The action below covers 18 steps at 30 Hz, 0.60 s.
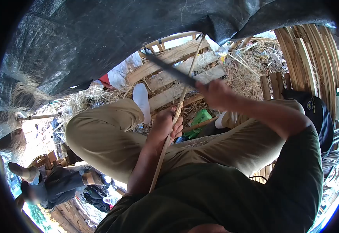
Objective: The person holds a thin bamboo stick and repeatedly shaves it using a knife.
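Note:
A long, thin pale stick runs up from the front of the dark shirt past the crossed legs to the tarp's edge. My left hand is closed around its middle, above the lap. In my right hand, slightly blurred, is the handle end of a long dark blade. The blade points up and left and crosses the upper part of the stick in view; whether the two touch I cannot tell.
A dark tarp hangs overhead. Wooden slats and straw lie beyond the feet, with a green plastic bag nearby. Upright planks and a black bag are at the right. Another person's legs show lower left.

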{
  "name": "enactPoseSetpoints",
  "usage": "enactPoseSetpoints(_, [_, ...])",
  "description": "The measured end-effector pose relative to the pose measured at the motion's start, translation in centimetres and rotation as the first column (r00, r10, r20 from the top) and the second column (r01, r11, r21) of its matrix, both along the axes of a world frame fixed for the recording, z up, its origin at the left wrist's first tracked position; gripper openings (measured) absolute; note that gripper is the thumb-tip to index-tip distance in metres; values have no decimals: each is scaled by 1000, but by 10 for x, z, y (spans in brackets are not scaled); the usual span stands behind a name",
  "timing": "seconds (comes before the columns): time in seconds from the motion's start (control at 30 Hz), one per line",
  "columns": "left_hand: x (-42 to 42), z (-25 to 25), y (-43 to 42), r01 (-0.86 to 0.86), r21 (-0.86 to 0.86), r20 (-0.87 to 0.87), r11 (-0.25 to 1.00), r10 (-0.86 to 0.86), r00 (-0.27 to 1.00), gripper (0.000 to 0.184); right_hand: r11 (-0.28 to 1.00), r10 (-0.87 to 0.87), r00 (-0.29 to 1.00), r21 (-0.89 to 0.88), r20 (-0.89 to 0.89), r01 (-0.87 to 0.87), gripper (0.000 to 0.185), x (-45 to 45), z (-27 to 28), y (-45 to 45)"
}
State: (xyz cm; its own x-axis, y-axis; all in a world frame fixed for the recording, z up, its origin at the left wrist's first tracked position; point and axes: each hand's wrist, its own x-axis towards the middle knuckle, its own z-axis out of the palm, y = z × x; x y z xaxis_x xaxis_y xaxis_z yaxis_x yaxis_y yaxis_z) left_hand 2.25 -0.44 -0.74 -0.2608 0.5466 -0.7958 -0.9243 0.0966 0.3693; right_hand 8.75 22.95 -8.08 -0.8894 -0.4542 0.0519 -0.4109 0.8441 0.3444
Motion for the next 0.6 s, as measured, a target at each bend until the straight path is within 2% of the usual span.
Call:
enactPoseSetpoints(0.03, [1,-1,0,5,3,10,1000,-5,1000,26,993,103,995,55,1,-102,37,7,7,-20])
enactPoseSetpoints(0.07, [3,-3,-2,5,11,11,1000,-5,1000,22,967,26,977,-254,210,28,35,6,19,-28])
enactPoseSetpoints(0.1, [5,-3,-5,13,16,13,1000,-13,1000,23,834,12,906,-504,424,225,35,5,36,-35])
enactPoseSetpoints(0.13, [5,-4,-6,26,25,9,999,-26,1000,27,616,63,794,-650,604,445,37,3,49,-39])
enactPoseSetpoints(0.2, [3,-6,0,25,4,-9,1000,-25,1000,25,493,-4,562,-487,827,721,60,-10,71,-38])
enactPoseSetpoints(0.27, [3,-5,3,30,-12,-38,999,-31,999,25,354,-26,222,-199,975,914,70,-25,110,-40])
enactPoseSetpoints(0.37, [4,-4,2,52,-24,-72,998,-54,996,26,318,-35,399,-368,916,874,80,-14,71,-38])
enactPoseSetpoints(0.47, [4,-4,3,61,-15,-61,998,-62,996,27,103,54,66,-71,996,992,76,-22,88,-40])
enactPoseSetpoints(0.6, [4,-6,2,51,-4,-56,999,-51,997,28,43,413,-140,135,900,990,70,-24,83,-29])
